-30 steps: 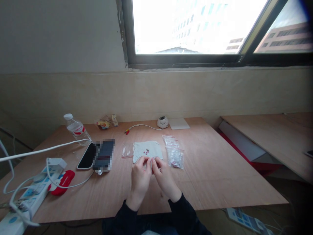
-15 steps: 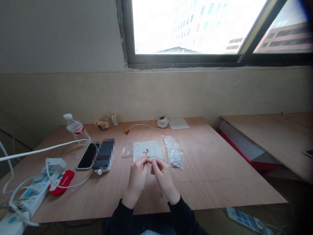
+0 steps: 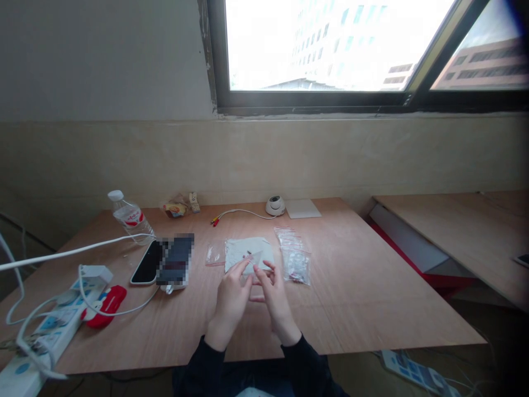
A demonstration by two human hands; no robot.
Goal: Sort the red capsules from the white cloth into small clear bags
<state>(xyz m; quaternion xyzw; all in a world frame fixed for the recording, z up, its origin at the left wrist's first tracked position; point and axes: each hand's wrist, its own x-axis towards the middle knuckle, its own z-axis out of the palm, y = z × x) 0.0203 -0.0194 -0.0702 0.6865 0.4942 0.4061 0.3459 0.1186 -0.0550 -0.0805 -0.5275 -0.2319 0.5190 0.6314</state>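
Observation:
My left hand [image 3: 230, 300] and my right hand [image 3: 276, 298] are raised together just above the wooden table [image 3: 363, 298], sleeves dark. Between their fingertips they pinch a small clear zip bag [image 3: 257, 257], lifted and tilted over a white cloth [image 3: 242, 247]. A few tiny dark red pieces [image 3: 249, 252] show at the bag; I cannot tell whether they are inside it or on the cloth. An empty small zip bag [image 3: 215, 255] lies left of the cloth. A pile of zip bags with red contents [image 3: 296, 259] lies to its right.
Left of the hands lie a black phone [image 3: 146, 263] and a blurred device [image 3: 176, 260] on a white cable. Farther left are a power strip [image 3: 45, 328], a red object [image 3: 103, 306] and a water bottle [image 3: 130, 218]. A dome camera [image 3: 275, 205] and white pad [image 3: 303, 208] sit at the back.
The hands have drawn slightly toward me and their fingers have spread. The clear bag, earlier hidden low between the fingers, now stands lifted above the cloth.

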